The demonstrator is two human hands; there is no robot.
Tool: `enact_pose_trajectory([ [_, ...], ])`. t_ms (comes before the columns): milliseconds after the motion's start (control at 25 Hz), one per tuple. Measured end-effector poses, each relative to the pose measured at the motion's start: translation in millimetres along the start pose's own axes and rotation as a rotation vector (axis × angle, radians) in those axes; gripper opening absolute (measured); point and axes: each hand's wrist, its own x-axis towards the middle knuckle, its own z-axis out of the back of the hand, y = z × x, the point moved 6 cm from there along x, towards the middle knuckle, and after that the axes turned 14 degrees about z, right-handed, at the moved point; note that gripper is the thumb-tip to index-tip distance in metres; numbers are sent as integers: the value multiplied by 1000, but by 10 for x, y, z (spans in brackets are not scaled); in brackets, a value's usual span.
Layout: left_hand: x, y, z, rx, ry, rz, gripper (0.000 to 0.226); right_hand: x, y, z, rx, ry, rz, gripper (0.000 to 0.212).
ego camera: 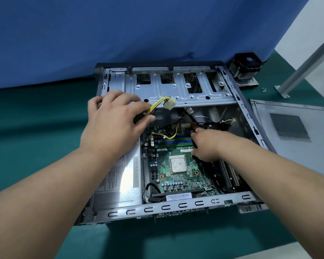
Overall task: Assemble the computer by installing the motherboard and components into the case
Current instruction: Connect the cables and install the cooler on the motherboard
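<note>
I see the case (176, 207), grey metal, lying open on its side on green matting, its drive cage (178, 90) at the far end. The green motherboard (178, 176) lies flat inside, its bare square CPU (178, 164) near the middle and blue RAM slots (173, 141) just beyond it. A silver power supply (120, 182) sits left of the board, and its yellow cable (157, 105) with a white plug (170, 103) is raised over the cage's edge.

left hand (112, 116) grips yellow-black power cables (155, 107) above the open case (176, 204); right hand (206, 144) reaches onto the green motherboard (178, 181) beside the ram slots (173, 140).
</note>
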Motion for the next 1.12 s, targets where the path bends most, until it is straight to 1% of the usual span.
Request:
enact_pose_trajectory([
  [80,-7,-28,-3,15,27,-33,34,-28,-20,12,44,-15,31,64],
  [240,-10,-53,-14,19,69,-61,34,-95,-33,92,101,-169,86,58],
  [320,-3,-49,-25,42,84,-60,35,-135,-7,106,129,-178,111,55],
  [360,-2,-45,-32,54,90,-58,36,-165,12,124,155,-188,125,53],
  [400,1,-42,-35,63,92,-56,36,-198,35,172,191,-233,142,47],
  [440,2,-37,-34,67,93,-54,37,-244,54,244,234,-321,148,39],
  [520,7,-38,-33,67,101,-51,38,-371,41,393,370,-569,101,21],
  [600,8,-42,-39,70,114,-52,42,-497,45,470,568,-779,86,20],
  [680,7,-42,-42,68,121,-57,39,-560,106,529,700,-877,127,25],
  [800,11,-54,-41,68,130,-77,33,-532,217,653,623,-860,193,28],
  [960,3,-64,-45,62,134,-96,42,-431,278,723,452,-812,215,11],
  [1040,7,-61,-44,66,134,-93,44,-392,258,636,418,-754,182,8],
  [1120,21,-57,-49,85,125,-93,47,-373,153,521,359,-694,95,6],
])
